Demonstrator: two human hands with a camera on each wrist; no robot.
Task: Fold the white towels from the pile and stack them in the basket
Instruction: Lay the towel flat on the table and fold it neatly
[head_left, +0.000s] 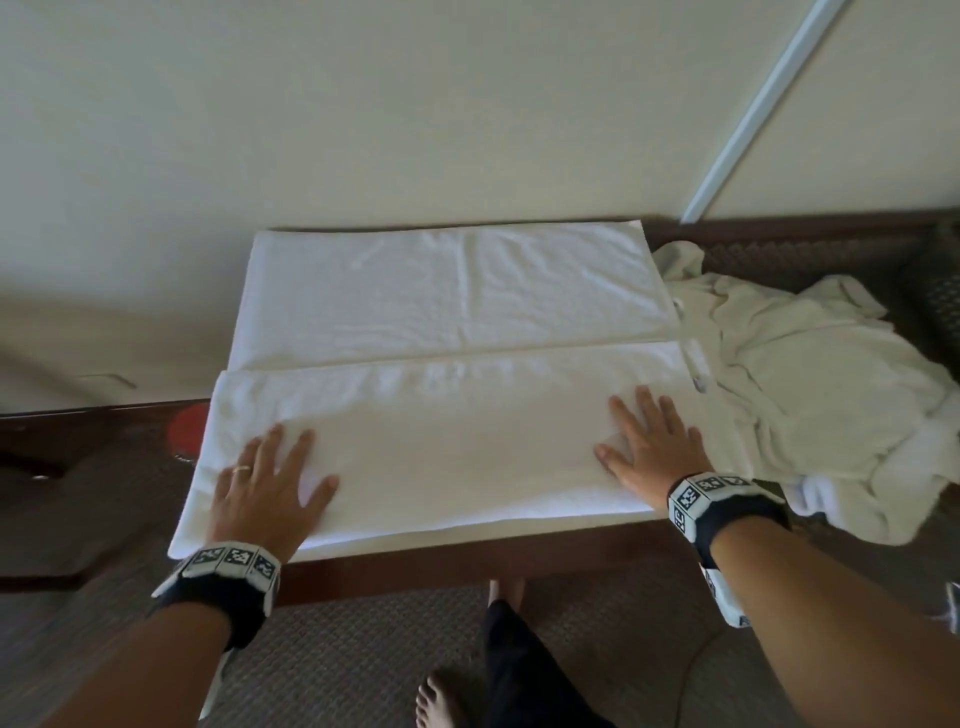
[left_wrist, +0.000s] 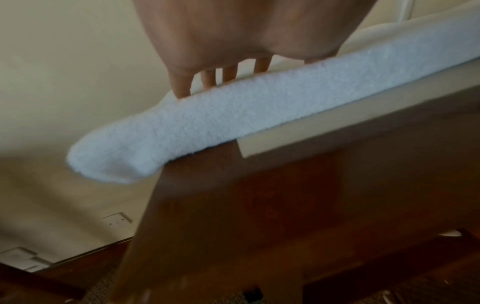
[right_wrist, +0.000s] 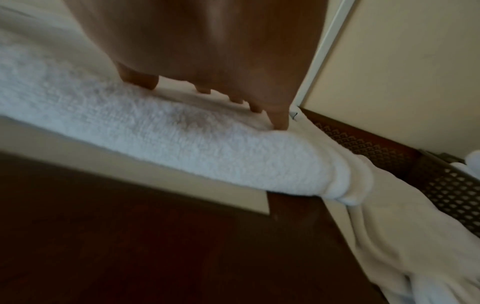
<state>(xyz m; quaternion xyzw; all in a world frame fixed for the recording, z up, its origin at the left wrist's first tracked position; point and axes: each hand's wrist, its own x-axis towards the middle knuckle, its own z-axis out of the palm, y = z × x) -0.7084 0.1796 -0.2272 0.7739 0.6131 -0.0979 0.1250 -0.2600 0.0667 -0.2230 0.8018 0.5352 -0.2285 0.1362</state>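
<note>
Left hand (head_left: 270, 480): palm down, fingers straight and spread toward 1 o'clock, ring on one finger, lying flat at 8 o'clock of the view. Right hand (head_left: 647, 444): palm down, fingers straight, spread toward 11 o'clock, flat at 4 o'clock. Both forearms bare, reaching forward; a banded wrist strap on each.

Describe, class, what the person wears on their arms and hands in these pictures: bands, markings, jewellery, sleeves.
Both forearms are bare, with no sleeves. Each wrist carries a black band ringed with white square tiles printed with black-and-white coded patterns: one behind the left hand, one behind the right hand. The left hand has a thin gold-coloured ring on one finger. No gloves.
</note>
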